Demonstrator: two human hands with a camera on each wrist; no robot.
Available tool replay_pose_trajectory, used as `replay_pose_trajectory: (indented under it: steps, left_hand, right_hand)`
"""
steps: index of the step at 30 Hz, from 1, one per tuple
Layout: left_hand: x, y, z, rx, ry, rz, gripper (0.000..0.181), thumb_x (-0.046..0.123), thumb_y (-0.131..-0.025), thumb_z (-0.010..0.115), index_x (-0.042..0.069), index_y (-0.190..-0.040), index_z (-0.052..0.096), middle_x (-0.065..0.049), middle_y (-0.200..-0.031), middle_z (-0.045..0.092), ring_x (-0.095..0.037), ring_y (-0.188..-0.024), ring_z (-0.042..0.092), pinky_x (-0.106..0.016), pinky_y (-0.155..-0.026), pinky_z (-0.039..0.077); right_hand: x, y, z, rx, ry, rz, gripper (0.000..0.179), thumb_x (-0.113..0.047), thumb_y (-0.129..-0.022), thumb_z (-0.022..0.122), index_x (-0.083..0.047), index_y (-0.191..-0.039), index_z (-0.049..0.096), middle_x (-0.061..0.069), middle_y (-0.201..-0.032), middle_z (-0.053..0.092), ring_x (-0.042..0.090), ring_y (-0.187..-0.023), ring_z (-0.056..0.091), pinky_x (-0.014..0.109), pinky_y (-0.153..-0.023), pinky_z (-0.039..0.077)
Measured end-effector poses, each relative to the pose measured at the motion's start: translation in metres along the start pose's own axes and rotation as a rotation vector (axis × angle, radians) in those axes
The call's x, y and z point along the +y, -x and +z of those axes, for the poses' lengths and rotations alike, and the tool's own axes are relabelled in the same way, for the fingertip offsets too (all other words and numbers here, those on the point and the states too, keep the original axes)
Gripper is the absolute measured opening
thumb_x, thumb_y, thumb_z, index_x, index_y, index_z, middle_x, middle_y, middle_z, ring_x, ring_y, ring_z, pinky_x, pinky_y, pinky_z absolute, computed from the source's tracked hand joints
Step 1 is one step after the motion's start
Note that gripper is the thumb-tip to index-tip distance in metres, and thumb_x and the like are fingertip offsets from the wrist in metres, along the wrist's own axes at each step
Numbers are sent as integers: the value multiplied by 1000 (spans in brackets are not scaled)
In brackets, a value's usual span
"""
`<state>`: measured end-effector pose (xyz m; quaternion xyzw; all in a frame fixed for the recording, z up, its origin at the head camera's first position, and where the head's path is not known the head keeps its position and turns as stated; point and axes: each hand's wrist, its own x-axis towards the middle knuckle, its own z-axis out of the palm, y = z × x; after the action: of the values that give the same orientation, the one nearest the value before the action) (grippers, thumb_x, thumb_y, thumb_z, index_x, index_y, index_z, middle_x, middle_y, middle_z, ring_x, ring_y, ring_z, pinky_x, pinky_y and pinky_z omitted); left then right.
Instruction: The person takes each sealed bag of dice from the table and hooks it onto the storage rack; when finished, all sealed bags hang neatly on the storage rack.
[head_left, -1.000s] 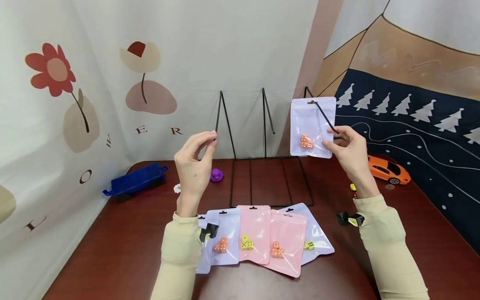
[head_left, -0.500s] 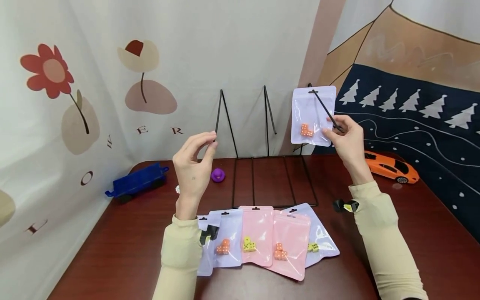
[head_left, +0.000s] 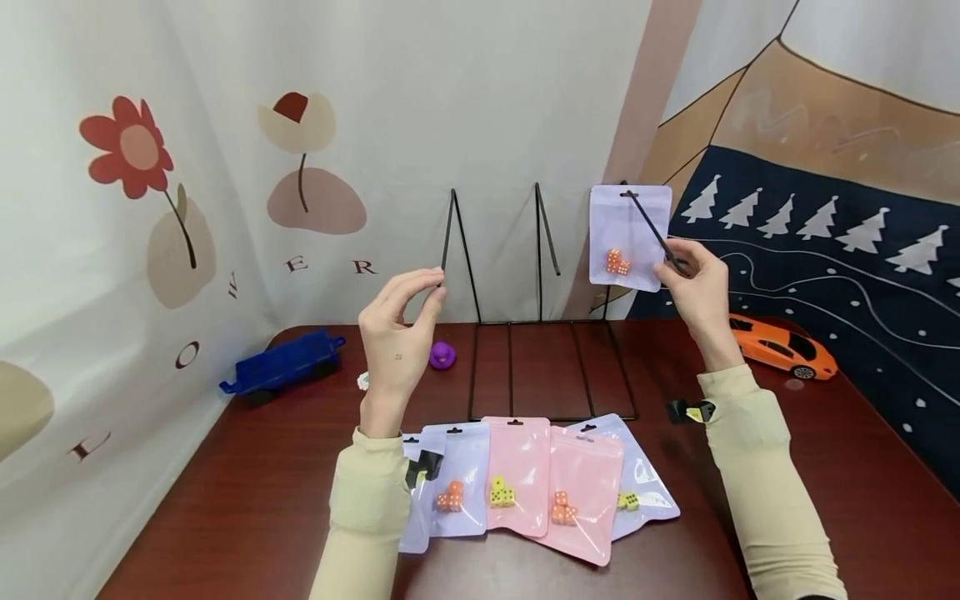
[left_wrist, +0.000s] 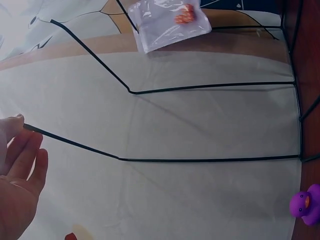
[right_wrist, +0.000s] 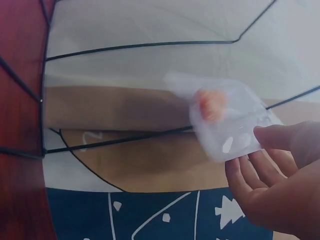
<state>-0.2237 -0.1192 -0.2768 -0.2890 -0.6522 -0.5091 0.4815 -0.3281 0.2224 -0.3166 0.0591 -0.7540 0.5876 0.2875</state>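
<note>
In the head view, a lavender zip bag (head_left: 604, 223) with orange dice in its lower part hangs by its top slot on the right prong of a black wire rack (head_left: 538, 258). My right hand (head_left: 701, 292) pinches the bag's right edge; the right wrist view shows the thumb on top and fingers below the bag (right_wrist: 232, 130). On the other side, my left hand (head_left: 396, 342) pinches the tip of the rack's left prong, a grip also visible in the left wrist view. The middle prong stands between the hands, nothing hanging on it.
Fanned on the table before the rack lie several lavender bags (head_left: 459, 458) and pink bags (head_left: 517, 450) with orange or yellow dice. A purple rubber duck (head_left: 442, 357) and blue toy trailer (head_left: 285, 365) sit left; an orange toy car (head_left: 783, 346) stands right.
My right hand has moved slightly up along the bag's edge, and the bag sits higher and farther back on the right prong. My left hand keeps its pinch; the head view has shifted slightly.
</note>
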Motion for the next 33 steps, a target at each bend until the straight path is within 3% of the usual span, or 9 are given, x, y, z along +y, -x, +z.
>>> replay_pose_trajectory:
  steps: [5, 11, 16, 23, 29, 33]
  left_hand:
    - [0, 1, 1, 10, -15, -4, 13, -19, -77, 67, -14, -90, 67, -27, -93, 66, -34, -92, 63, -35, -88, 51]
    - [-14, 3, 2, 19, 17, -1, 14, -16, -78, 67, -11, -91, 69, -22, -94, 67, -29, -93, 64, -37, -87, 51]
    - [-29, 7, 1, 15, 18, -8, 15, -10, -81, 69, -4, -94, 72, -12, -98, 69, -24, -96, 64, -35, -88, 51]
    - [-28, 7, -1, 4, -9, 1, 16, -12, -80, 68, -6, -94, 71, -14, -98, 69, -26, -95, 64, -34, -87, 51]
    - [-32, 8, 1, 9, -29, 7, 15, -13, -79, 69, -8, -93, 70, -19, -96, 68, -28, -94, 64, -32, -86, 51]
    - [-31, 9, 2, 19, -36, -3, 15, -11, -79, 70, -4, -93, 72, -13, -96, 69, -26, -93, 65, -31, -86, 51]
  right_hand:
    - [-3, 2, -8, 38, -26, 11, 27, 7, -83, 68, -1, -109, 66, 4, -104, 65, 14, -93, 62, 18, -81, 49]
    - [-17, 16, -20, 17, 66, 37, 22, -3, -87, 67, -3, -110, 65, 1, -97, 62, 9, -81, 57, 15, -73, 46]
    - [-27, 37, -24, -122, 180, 27, 28, -12, -92, 63, 3, -116, 59, 3, -98, 60, 8, -77, 56, 15, -68, 46]
    - [-40, 70, -31, -332, 310, 43, 30, -17, -96, 57, -1, -122, 56, 13, -105, 59, 19, -83, 54, 19, -66, 44]
    - [-45, 88, -42, -425, 410, 31, 28, -23, -97, 57, -4, -117, 58, 13, -105, 59, 24, -88, 55, 28, -71, 45]
    - [-44, 101, -47, -500, 464, 44, 26, -22, -96, 58, -4, -115, 58, 12, -103, 60, 26, -88, 57, 36, -72, 47]
